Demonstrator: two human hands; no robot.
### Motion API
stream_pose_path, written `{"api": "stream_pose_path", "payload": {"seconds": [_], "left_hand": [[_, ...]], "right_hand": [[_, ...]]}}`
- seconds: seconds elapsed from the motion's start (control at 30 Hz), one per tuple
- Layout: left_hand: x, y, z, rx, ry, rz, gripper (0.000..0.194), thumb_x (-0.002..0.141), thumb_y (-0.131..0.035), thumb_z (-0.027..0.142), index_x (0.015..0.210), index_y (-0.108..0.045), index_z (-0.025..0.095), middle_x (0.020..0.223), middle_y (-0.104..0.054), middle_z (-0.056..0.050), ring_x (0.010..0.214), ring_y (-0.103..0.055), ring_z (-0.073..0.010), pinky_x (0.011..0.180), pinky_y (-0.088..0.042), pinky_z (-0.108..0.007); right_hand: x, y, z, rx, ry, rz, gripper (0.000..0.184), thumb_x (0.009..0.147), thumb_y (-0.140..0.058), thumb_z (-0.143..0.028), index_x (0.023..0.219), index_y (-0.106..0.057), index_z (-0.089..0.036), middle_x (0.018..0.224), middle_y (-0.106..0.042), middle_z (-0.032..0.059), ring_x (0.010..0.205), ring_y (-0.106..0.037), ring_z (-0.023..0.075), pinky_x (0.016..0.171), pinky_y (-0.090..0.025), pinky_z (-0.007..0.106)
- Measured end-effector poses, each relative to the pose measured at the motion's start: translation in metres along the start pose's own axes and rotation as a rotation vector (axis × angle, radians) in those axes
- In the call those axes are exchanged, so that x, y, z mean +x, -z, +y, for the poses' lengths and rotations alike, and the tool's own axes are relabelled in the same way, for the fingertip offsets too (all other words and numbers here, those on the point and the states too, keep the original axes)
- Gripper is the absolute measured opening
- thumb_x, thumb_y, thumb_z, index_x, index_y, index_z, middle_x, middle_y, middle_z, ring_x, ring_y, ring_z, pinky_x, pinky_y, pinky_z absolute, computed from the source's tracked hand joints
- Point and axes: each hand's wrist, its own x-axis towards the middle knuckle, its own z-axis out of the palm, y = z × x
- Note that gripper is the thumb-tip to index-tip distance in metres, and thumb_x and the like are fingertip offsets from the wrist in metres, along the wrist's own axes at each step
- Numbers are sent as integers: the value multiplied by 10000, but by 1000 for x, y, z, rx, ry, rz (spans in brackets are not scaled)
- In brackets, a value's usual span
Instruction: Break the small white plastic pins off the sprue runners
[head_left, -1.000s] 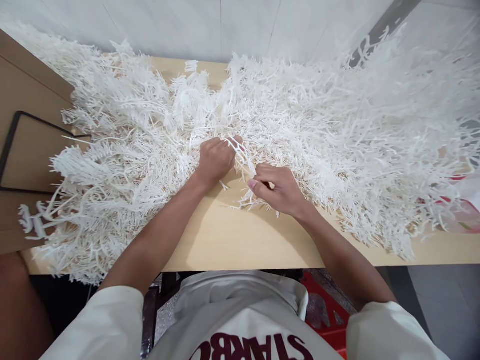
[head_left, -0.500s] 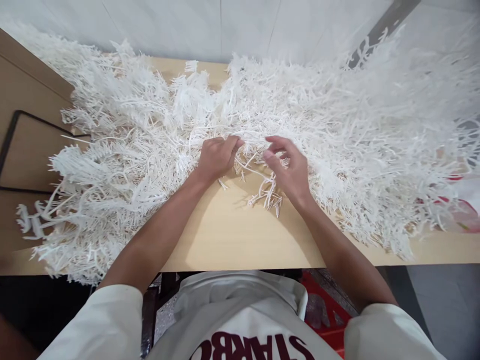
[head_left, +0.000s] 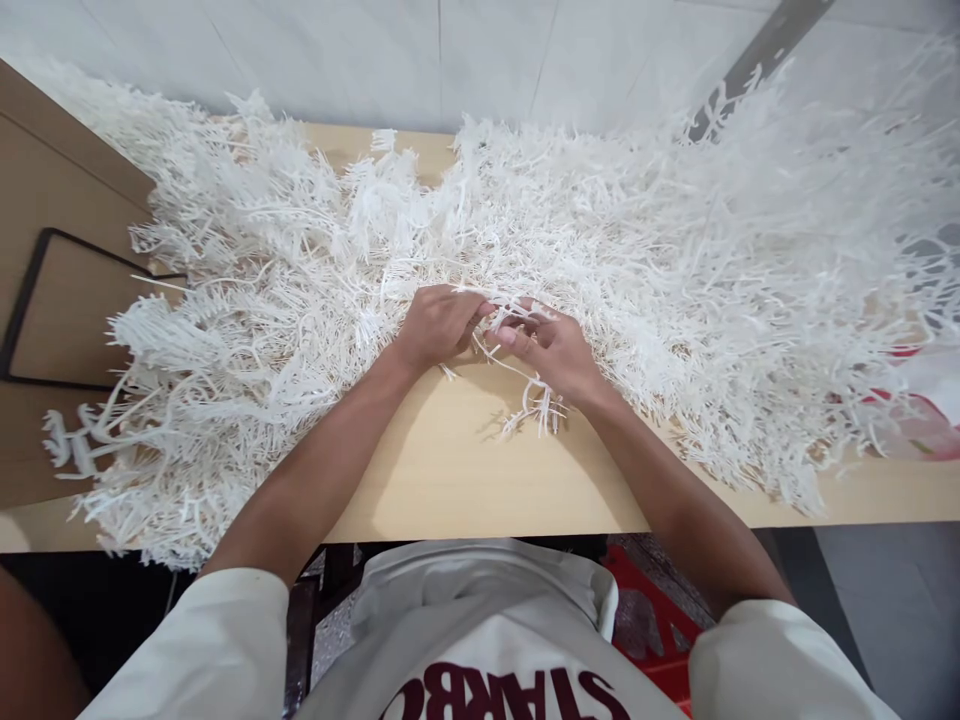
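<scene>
My left hand [head_left: 444, 325] is closed on a white branching plastic sprig [head_left: 541, 408] at the front edge of the heap. The sprig's forked end hangs to the right, over the bare tabletop. Close beside it, my right hand [head_left: 553, 348] has its fingers curled and its thumb toward the left hand. White twigs [head_left: 511, 308] pass between the fingers of my right hand, and it pinches at them. Both hands almost touch. A large heap of similar white sprigs [head_left: 660, 260] spreads behind and to both sides of them.
A brown cardboard box [head_left: 67, 180] with a black wire frame [head_left: 22, 300] stands at the left. The pale wooden table [head_left: 480, 470] shows along its front edge. A clear and red plastic bag [head_left: 919, 420] lies at the right. Part of another person's limb [head_left: 34, 650] shows lower left.
My right hand let go and lifted up and right with its fingers apart, then came back beside the left hand at the twigs. My left hand stays closed in nearly the same spot.
</scene>
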Motion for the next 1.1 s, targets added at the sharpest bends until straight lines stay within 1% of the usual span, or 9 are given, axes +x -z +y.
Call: {"api": "stream_pose_path", "payload": {"seconds": [0.17, 0.33, 0.53, 0.73, 0.8, 0.87, 0.97, 1.03, 1.1], "left_hand": [[-2, -2, 0, 65, -15, -77, 332, 946, -377, 314, 681, -521, 176, 516, -582, -1, 481, -511, -106, 522, -308, -246], [-2, -3, 2, 14, 92, -197, 375, 963, -325, 339, 693, -522, 170, 480, -539, 3, 440, -452, -97, 507, -274, -252], [-8, -5, -4, 98, 183, -175, 395, 959, -300, 284, 719, -591, 165, 628, -635, -32, 538, -513, -109, 571, -333, -260], [-3, -5, -9, 136, 535, 6, 433, 987, -232, 400, 813, -578, 207, 472, -443, 37, 421, -331, -79, 507, -246, -258], [-2, -5, -8, 94, 515, -28, 436, 978, -257, 429, 773, -562, 194, 483, -429, 34, 434, -339, -78, 507, -246, -258], [-2, -5, -7, 55, 457, -72, 445, 971, -281, 435, 725, -550, 179, 488, -439, 22, 448, -365, -82, 509, -254, -262], [-4, -6, -5, 14, 419, -47, 438, 974, -291, 402, 702, -543, 169, 524, -516, 2, 478, -443, -85, 525, -290, -255], [-5, -6, -5, 18, 317, -44, 416, 974, -307, 367, 701, -549, 168, 552, -577, -7, 511, -506, -90, 537, -317, -244], [-4, -4, -5, 38, 174, -62, 376, 966, -332, 331, 726, -569, 167, 600, -639, -14, 548, -556, -98, 558, -347, -237]], "right_hand": [[-3, -3, 2, 67, 10, 133, 300, 776, -637, -473, 723, -636, -178, 661, -615, -22, 600, -558, 93, 594, -439, 243], [-7, -3, -5, -181, 93, -78, 213, 797, -602, -319, 639, -585, -177, 563, -518, -58, 516, -438, 73, 539, -339, 246], [-17, -7, -21, -495, 558, -103, 352, 851, -503, -237, 522, -395, -182, 489, -377, -67, 519, -361, 70, 647, -318, 292], [-46, -29, -29, -548, 1137, -203, 251, 782, -506, -161, 564, -393, -215, 488, -357, -69, 517, -336, 91, 524, -279, 288], [-48, -29, -25, -530, 1227, -93, 185, 799, -542, -194, 625, -484, -219, 522, -440, -72, 519, -377, 79, 511, -310, 278], [-43, -20, -18, -505, 1063, 153, 86, 841, -511, -204, 775, -550, -244, 624, -562, -54, 546, -469, 89, 542, -360, 289], [-24, 1, -8, -471, 536, 510, 177, 904, -449, -261, 1030, -574, -258, 861, -637, 19, 762, -583, 144, 686, -449, 329], [-12, 11, -3, -439, 307, 476, 251, 902, -484, -345, 1126, -566, -266, 1026, -628, 44, 914, -589, 167, 763, -471, 343], [-4, 14, 0, -414, 242, 281, 333, 865, -552, -413, 1166, -571, -272, 1112, -614, 45, 1005, -577, 173, 836, -472, 346]]}}
